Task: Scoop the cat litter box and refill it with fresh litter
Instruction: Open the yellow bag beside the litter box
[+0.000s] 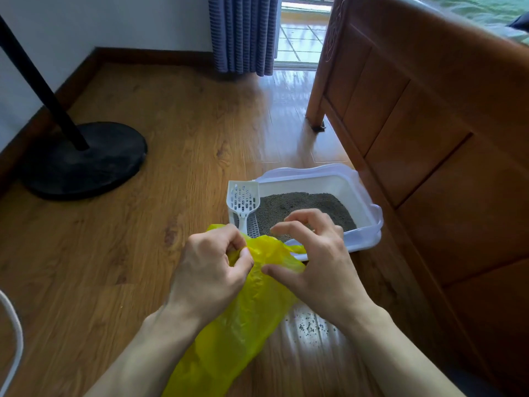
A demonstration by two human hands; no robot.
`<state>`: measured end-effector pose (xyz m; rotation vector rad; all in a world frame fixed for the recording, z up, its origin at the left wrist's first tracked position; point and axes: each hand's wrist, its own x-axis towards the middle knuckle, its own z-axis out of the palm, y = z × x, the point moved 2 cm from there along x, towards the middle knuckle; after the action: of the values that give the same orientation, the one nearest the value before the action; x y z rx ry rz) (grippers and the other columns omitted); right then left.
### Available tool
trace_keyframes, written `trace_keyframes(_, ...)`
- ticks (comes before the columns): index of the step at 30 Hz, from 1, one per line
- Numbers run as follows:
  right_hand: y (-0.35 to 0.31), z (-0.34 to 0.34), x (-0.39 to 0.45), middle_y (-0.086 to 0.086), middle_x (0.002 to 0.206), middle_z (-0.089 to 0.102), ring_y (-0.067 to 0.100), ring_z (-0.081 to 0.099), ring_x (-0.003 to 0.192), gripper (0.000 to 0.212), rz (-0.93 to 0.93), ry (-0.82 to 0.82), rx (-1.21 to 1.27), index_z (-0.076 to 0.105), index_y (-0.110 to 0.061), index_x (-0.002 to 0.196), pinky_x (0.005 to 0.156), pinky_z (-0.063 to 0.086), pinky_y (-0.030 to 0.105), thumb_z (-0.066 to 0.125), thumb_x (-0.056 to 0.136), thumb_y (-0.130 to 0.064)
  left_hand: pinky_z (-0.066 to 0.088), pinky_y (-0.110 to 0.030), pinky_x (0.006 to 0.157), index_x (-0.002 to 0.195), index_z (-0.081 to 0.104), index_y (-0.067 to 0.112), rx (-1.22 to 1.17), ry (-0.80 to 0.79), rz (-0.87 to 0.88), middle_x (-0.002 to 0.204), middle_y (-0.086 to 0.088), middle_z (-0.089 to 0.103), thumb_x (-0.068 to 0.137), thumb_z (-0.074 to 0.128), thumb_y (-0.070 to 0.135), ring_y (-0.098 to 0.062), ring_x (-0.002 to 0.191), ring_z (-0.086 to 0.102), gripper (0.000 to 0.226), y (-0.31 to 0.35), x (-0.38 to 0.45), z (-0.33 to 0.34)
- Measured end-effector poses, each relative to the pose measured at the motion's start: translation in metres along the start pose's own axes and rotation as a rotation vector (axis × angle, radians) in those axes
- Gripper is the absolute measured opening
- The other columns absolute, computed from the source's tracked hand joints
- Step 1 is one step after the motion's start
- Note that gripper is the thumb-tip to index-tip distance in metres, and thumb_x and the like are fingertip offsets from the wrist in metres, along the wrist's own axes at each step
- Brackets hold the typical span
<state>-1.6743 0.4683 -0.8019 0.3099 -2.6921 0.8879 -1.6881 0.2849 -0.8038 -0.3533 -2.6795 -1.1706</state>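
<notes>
A white litter box (369,207) with grey litter (300,204) sits on the wooden floor beside a bed frame. A white slotted scoop (243,200) leans at the box's left end, blade up. A yellow plastic bag (243,319) lies on the floor in front of the box. My left hand (209,270) pinches the bag's top edge between thumb and curled fingers. My right hand (315,259) hovers over the bag's mouth with fingers arched and spread; its thumb touches the plastic.
Spilled litter grains (315,328) dot the floor under my right forearm. A wooden bed frame (429,124) fills the right side. A black stand base (86,159) sits at left, a white cord (14,339) at the left edge, curtains (243,32) at the back.
</notes>
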Motion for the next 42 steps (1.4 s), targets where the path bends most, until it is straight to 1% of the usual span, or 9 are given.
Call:
trace_keyframes(3,-0.004,-0.001,-0.002,-0.011,0.107,0.057,0.013,0.05,0.106,0.043,-0.048,0.058,-0.118,0.07,-0.031,0.1,0.088,0.035,0.033,0.078,0.065,-0.055,0.038,-0.022,0.049,0.066,0.06,0.02,-0.004,0.026,-0.038,0.056,0.005,0.055,0.073,0.065,0.03,-0.012,0.053,0.049,0.013,-0.001,0.0,0.001)
trace_keyframes(9,0.002,0.008,-0.006,-0.011,0.1,0.06,0.015,0.054,0.099,0.049,0.043,-0.122,-0.184,0.069,-0.031,0.106,0.087,0.043,0.033,0.068,0.068,-0.061,0.034,-0.018,0.047,0.067,0.061,0.02,-0.111,-0.023,-0.033,0.055,0.004,0.053,0.078,0.061,0.028,-0.01,0.049,0.045,0.014,0.006,0.0,0.004)
trace_keyframes(17,0.012,0.012,-0.005,-0.006,0.086,0.063,0.013,0.059,0.079,0.02,0.147,-0.151,0.067,0.071,-0.025,0.096,0.073,0.05,0.031,0.057,0.085,-0.016,0.035,-0.014,0.053,0.073,0.062,0.02,-0.228,-0.077,-0.019,0.061,0.01,0.054,0.086,0.058,0.027,-0.008,0.057,0.05,0.015,0.005,0.002,-0.001)
trace_keyframes(23,0.02,0.006,0.003,-0.01,0.062,0.056,0.004,0.049,0.058,0.03,0.341,-0.099,0.311,0.064,-0.026,0.076,0.054,0.035,0.015,0.054,0.087,0.0,0.033,-0.018,0.051,0.074,0.058,0.02,-0.03,-0.111,-0.15,0.056,0.011,0.052,0.094,0.057,0.015,-0.006,0.056,0.049,0.02,-0.015,0.009,-0.005)
trace_keyframes(28,0.017,0.008,0.004,-0.011,0.065,0.052,0.002,0.049,0.06,0.031,0.331,-0.132,0.318,0.059,-0.025,0.077,0.055,0.034,0.013,0.051,0.088,0.002,0.048,-0.032,0.072,0.092,0.062,0.027,0.074,-0.159,-0.108,0.091,0.01,0.061,0.089,0.056,0.022,-0.01,0.083,0.058,0.008,-0.016,0.006,-0.003)
trace_keyframes(32,0.014,0.01,0.005,-0.006,0.078,0.061,0.004,0.053,0.07,0.034,0.27,-0.131,0.335,0.058,-0.028,0.08,0.062,0.036,0.013,0.051,0.088,0.004,0.049,-0.027,0.09,0.119,0.062,0.029,0.006,-0.259,0.154,0.115,0.014,0.058,0.077,0.063,0.036,-0.007,0.104,0.057,0.043,0.0,0.005,0.0)
trace_keyframes(36,0.013,0.013,0.004,-0.005,0.084,0.061,0.008,0.054,0.077,0.029,0.201,-0.155,0.325,0.058,-0.027,0.085,0.068,0.037,0.016,0.05,0.09,0.0,0.054,-0.031,0.077,0.104,0.071,0.027,0.01,-0.155,0.177,0.097,0.014,0.064,0.08,0.069,0.032,-0.006,0.089,0.063,0.025,-0.001,0.003,0.005)
trace_keyframes(39,0.013,0.014,0.003,-0.008,0.084,0.059,0.006,0.054,0.078,0.007,0.162,-0.13,0.273,0.06,-0.023,0.092,0.071,0.038,0.019,0.056,0.093,-0.018,0.054,-0.033,0.067,0.091,0.076,0.022,-0.046,-0.065,0.136,0.083,0.011,0.068,0.082,0.069,0.029,-0.006,0.076,0.064,0.013,-0.004,0.005,0.004)
trace_keyframes(42,0.01,0.015,0.0,-0.009,0.09,0.061,0.007,0.056,0.085,0.03,0.14,-0.176,0.186,0.06,-0.023,0.1,0.075,0.043,0.021,0.065,0.085,-0.048,0.054,-0.035,0.067,0.086,0.076,0.021,-0.062,-0.031,0.113,0.08,0.009,0.07,0.083,0.068,0.028,-0.007,0.074,0.066,0.012,-0.004,0.006,0.003)
